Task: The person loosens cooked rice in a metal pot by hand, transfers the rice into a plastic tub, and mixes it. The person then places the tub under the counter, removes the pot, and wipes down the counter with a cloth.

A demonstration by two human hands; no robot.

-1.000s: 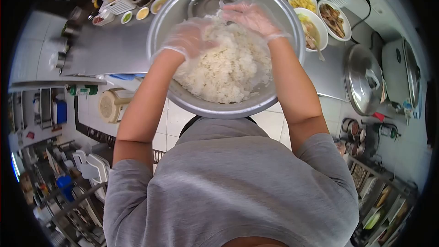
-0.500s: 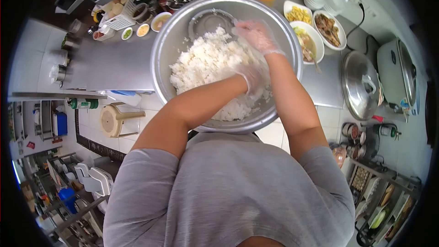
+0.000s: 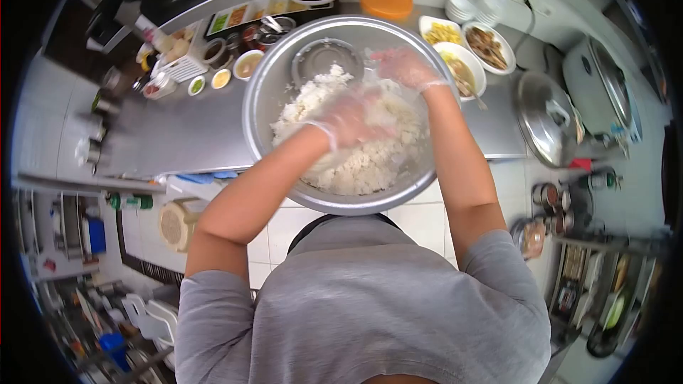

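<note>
A large round metal basin (image 3: 260, 75) holds a heap of white cooked rice (image 3: 356, 171), banked toward its near side. Both of my hands are inside it, in clear plastic gloves. My left hand (image 3: 350, 119) is over the middle of the rice, smeared by motion, its fingers seemingly spread apart with nothing held that I can make out. At the basin's right far side, my right hand (image 3: 409, 70) is above the edge of the rice; blur and the wrinkled glove hide how its fingers are set. A bare patch of basin floor (image 3: 320, 60) shows at the far left.
Right of the basin sit a bowl of yellow pieces (image 3: 441, 33), a soup bowl (image 3: 461, 71), a dish of brown food (image 3: 491, 48) and a metal lid (image 3: 546, 117). Behind are an orange lid (image 3: 386, 1) and condiment trays (image 3: 256, 13). Leftward stand small bowls and a white basket (image 3: 186, 67).
My left hand has swung left and away from beside the right wrist to over the middle of the rice. My right hand stays near the basin's right far side. The camera view has shifted.
</note>
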